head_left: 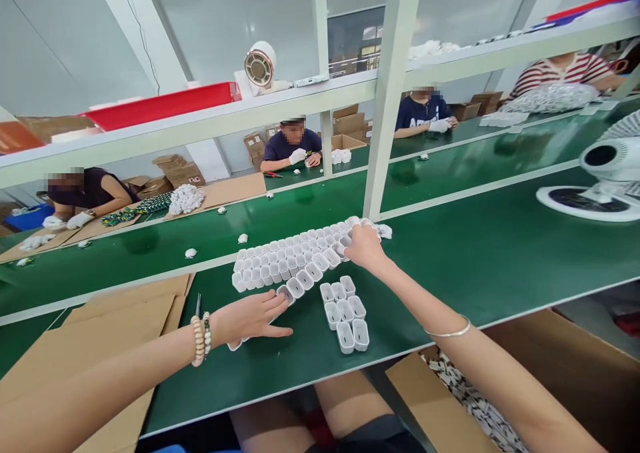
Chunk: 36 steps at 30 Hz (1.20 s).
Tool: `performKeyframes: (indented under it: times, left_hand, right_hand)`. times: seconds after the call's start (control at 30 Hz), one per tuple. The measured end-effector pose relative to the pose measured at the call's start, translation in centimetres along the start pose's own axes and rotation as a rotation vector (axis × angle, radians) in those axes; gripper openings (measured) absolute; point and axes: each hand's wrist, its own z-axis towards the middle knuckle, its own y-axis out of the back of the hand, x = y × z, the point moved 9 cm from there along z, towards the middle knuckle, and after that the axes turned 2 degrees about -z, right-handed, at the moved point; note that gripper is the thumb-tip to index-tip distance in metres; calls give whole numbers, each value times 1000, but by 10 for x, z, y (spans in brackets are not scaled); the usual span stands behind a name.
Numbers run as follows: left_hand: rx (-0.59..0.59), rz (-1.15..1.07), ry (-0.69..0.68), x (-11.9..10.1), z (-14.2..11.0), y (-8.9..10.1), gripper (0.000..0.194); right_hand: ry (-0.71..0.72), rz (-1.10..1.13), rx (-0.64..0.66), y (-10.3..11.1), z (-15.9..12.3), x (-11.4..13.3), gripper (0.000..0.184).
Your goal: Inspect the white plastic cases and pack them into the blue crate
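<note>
Small white open-topped plastic cups (273, 266) stand packed in rows on the green table. A slanting single line of cups (313, 272) runs in front of them, between my two hands. My left hand (257, 316) lies over the near end of that line, fingers stretched and thumb apart, hiding a few cups beneath. At the far end, my right hand (367, 245) bends its fingers down on the cups; its fingertips are partly hidden. Nearer to me stands a separate group of cups (345, 311), each with a small dark slot in its bottom.
Flat cardboard (115, 333) lies at left beside tweezers (198, 305). A white fan (607, 166) stands at right. A shelf post (393, 100) rises behind the cups. Beyond, a green conveyor (300, 206) carries small white parts; several co-workers sit there. An open carton (425, 400) of parts sits below right.
</note>
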Motion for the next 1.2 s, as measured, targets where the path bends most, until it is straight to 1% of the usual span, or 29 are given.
performKeyframes:
  times: [0.1, 0.2, 0.33, 0.4, 0.47, 0.57, 0.6, 0.67, 0.73, 0.77, 0.8, 0.9, 0.93, 0.97, 1.0, 1.1, 1.13, 1.2]
  left_hand:
    - [-19, 63, -106, 2, 8, -1, 148]
    - [10, 89, -152, 7, 14, -2, 145]
    - [52, 172, -215, 10, 21, -5, 140]
    - [54, 151, -224, 13, 24, -4, 134]
    - [62, 65, -190, 20, 28, -2, 126]
    - [137, -8, -125, 32, 34, -5, 118]
    - [163, 12, -136, 33, 36, -7, 118]
    - [175, 99, -224, 32, 38, -9, 121]
    - [127, 173, -331, 27, 38, -8, 120]
    - [81, 177, -362, 25, 39, -5, 116]
    - [22, 151, -369, 26, 39, -1, 109]
    - [-186, -35, -317, 33, 40, 19, 81]
    - [-227, -84, -312, 35, 40, 24, 76]
    - [-237, -102, -325, 35, 40, 25, 74]
    - [-216, -89, -351, 33, 40, 24, 76]
    - [-106, -11, -415, 31, 42, 18, 91]
    - [-96, -20, -419, 33, 43, 19, 94]
    - [-117, -105, -395, 40, 44, 24, 96]
  right_hand:
    - [-68, -2, 29, -13, -3, -15, 27]
    - [-111, -5, 47, -24, -5, -24, 24]
    - [-155, -19, 56, -32, -8, -32, 27]
    - [-176, -30, 60, -33, -9, -37, 27]
    - [-196, -43, 65, -34, -10, -41, 27]
    - [-221, -65, 74, -34, -13, -46, 27]
    - [-228, -73, 78, -34, -14, -47, 27]
    - [-239, -87, 88, -34, -15, -48, 27]
    - [-250, -98, 99, -34, -18, -50, 28]
    - [-257, -103, 103, -35, -19, -51, 29]
    - [-265, -108, 107, -36, -21, -52, 29]
    - [-286, -118, 116, -39, -25, -55, 34]
    - [-289, -120, 118, -41, -27, -56, 36]
    - [-291, -120, 122, -43, -28, -56, 37]
    - [-291, -121, 126, -45, -28, -57, 38]
    - [-293, -131, 135, -51, -29, -58, 38]
    - [-294, -136, 136, -52, -29, -58, 37]
    - [-292, -147, 135, -55, -28, -58, 36]
